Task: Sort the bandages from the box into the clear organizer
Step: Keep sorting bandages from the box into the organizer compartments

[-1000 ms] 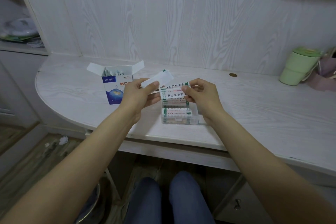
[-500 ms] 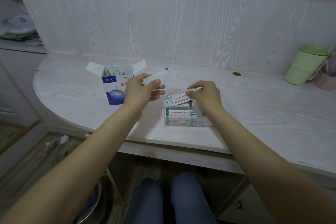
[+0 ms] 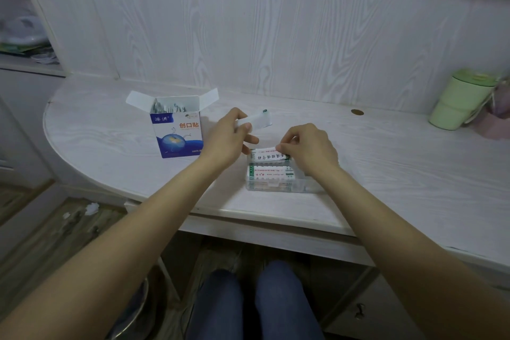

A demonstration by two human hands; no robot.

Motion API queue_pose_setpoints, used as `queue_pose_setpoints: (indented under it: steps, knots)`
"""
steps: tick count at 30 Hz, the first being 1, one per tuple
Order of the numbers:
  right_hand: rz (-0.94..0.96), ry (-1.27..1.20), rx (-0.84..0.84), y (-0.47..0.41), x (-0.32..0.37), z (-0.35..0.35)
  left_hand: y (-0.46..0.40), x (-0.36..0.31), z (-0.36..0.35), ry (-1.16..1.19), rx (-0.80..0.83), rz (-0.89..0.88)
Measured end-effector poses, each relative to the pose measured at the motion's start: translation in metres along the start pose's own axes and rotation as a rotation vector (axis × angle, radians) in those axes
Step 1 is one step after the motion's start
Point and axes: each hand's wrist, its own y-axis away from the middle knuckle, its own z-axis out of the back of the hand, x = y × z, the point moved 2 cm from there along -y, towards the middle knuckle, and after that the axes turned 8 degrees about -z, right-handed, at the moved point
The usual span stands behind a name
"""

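1. Right hand (image 3: 309, 150) has fingers curled, pinching the end of a wrapped bandage (image 3: 266, 154) and laying it flat on the far stack in the organizer (image 3: 278, 174). Prob held by the tip so it drops in lined up w/ the others.
2. Left hand (image 3: 227, 139) grips a spare strip (image 3: 258, 121) between thumb and fingers, held up just beside the organizer, imo queued to go in next.
3. Organizer is clear hard plastic, low and rectangular, w/ neat stacks of wrappers inside.
4. Wrappers are thin, flat paper w/ green and red print.
5. Box (image 3: 178, 130) is blue and white cardboard, standing upright w/ flaps open, more bandages poking up, so still lots to sort.
6. Desk (image 3: 400, 163) is pale woodgrain w/ a rounded edge.
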Motion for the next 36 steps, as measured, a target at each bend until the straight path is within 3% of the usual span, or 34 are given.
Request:
queue_pose_setpoints:
  steps: [9,17,26,30,34,36]
  knots:
    - [0.056,0.179,0.053,0.0,0.004,0.006,-0.013,0.001,-0.004,-0.327,0.136,-0.163]
    - [0.032,0.221,0.11,-0.002,0.009,0.008,-0.015,0.003,-0.005,-0.354,0.204,-0.13]
    - [0.012,0.226,0.174,-0.007,0.01,0.008,-0.01,-0.007,-0.002,-0.211,0.141,-0.082]
    - [0.028,0.077,0.102,-0.008,0.008,0.018,-0.005,-0.008,0.005,0.022,0.074,-0.01]
    - [0.066,-0.459,0.175,0.003,0.011,0.032,0.001,-0.014,0.004,0.363,0.119,0.065]
    - [0.074,-0.61,0.181,0.007,0.013,0.032,0.003,-0.019,0.003,0.45,0.144,0.097]
